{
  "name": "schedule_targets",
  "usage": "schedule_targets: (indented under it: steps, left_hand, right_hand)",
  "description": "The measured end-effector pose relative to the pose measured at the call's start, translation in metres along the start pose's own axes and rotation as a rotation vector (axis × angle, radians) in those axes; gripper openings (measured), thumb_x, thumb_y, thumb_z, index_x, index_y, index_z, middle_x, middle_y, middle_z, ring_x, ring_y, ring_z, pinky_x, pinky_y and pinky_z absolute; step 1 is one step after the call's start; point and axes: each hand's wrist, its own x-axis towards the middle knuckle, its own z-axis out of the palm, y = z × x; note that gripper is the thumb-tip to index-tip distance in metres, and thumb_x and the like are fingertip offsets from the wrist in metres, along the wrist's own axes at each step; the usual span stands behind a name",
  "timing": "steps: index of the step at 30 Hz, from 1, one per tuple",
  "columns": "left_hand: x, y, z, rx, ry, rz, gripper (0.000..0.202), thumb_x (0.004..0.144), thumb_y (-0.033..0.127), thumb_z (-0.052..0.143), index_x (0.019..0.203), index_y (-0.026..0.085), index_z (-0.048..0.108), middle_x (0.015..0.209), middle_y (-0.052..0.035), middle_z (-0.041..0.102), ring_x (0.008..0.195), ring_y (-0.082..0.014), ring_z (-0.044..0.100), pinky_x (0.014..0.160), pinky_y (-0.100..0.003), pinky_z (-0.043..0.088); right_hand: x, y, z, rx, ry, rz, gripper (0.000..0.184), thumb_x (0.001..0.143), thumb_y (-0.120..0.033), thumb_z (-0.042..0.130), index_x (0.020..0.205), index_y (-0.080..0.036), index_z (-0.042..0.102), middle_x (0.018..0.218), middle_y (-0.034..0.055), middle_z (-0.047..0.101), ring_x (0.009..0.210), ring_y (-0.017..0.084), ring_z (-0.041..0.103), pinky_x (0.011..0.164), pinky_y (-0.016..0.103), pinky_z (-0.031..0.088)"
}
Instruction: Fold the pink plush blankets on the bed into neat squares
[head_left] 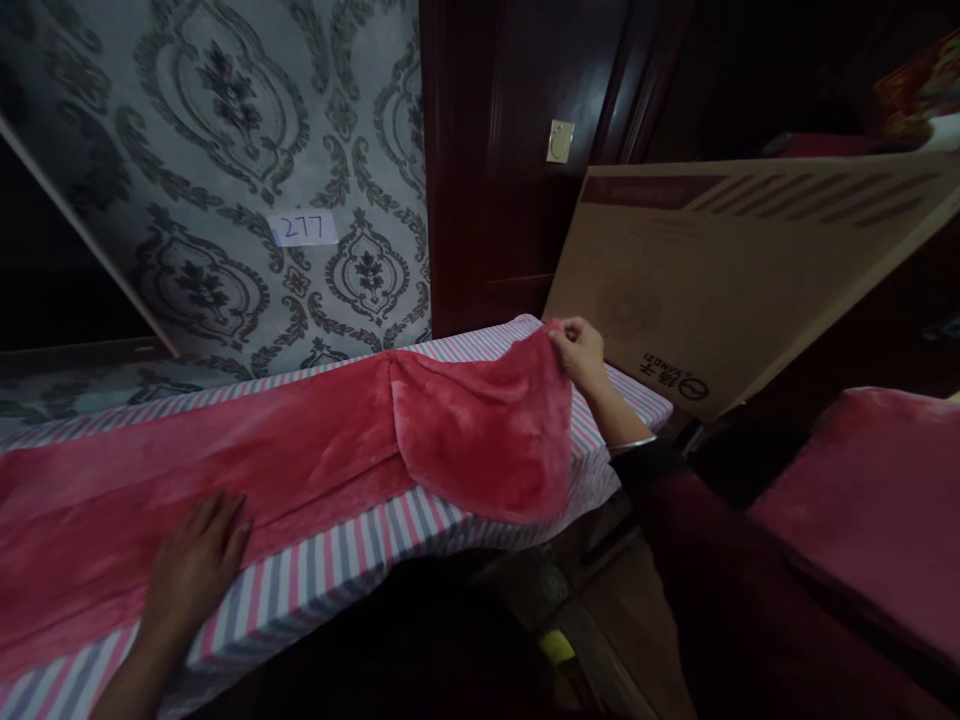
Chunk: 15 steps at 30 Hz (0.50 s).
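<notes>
A long strip of plush red fabric lies along a narrow table under a striped cloth. My left hand rests palm down on the near side of the fabric, fingers stretched out. At the far right end, my right hand pinches the top corner of the fabric between thumb and fingers, lifting it a little. That end section is turned so a curved edge and a crease cross it near the middle. The fabric's left end runs out of view.
A large cardboard box leans behind the table's right end. Another pink-red plush piece lies at the right. Behind the table are a patterned wall with a paper marked 277 and a dark red door.
</notes>
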Motion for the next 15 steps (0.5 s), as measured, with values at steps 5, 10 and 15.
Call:
schedule_targets:
  steps: [5,10,15]
  left_hand:
    - [0.002,0.006,-0.008,-0.138,0.007,-0.098,0.037,0.088,0.051,0.039,0.098,0.030,0.068,0.111,-0.0006,0.079,0.120,-0.0333,0.067,0.105,-0.058,0.052]
    - [0.008,0.051,-0.031,-0.394,0.008,-0.224,0.049,0.083,0.061,0.046,0.099,0.022,0.071,0.114,-0.0110,0.078,0.114,-0.0329,0.070,0.104,-0.050,0.054]
    - [0.005,0.114,-0.046,-0.741,-0.050,-0.348,0.058,0.082,0.071,0.052,0.100,0.020,0.073,0.102,-0.0103,0.079,0.094,-0.0269,0.075,0.085,-0.039,0.061]
  right_hand:
    - [-0.007,-0.091,0.047,0.153,-0.019,-0.263,0.010,0.084,-0.028,0.057,0.093,-0.022,0.057,0.090,0.0023,0.067,0.085,0.017,0.062,0.084,0.032,0.051]
    - [-0.110,-0.147,0.108,0.288,-0.335,-0.336,0.033,0.087,-0.019,0.051,0.119,-0.021,0.058,0.107,0.0048,0.071,0.097,0.021,0.068,0.093,0.038,0.056]
    - [-0.209,-0.153,0.150,0.381,-0.661,-0.420,0.046,0.088,-0.010,0.053,0.127,-0.030,0.065,0.108,0.0025,0.075,0.101,0.022,0.072,0.094,0.038,0.060]
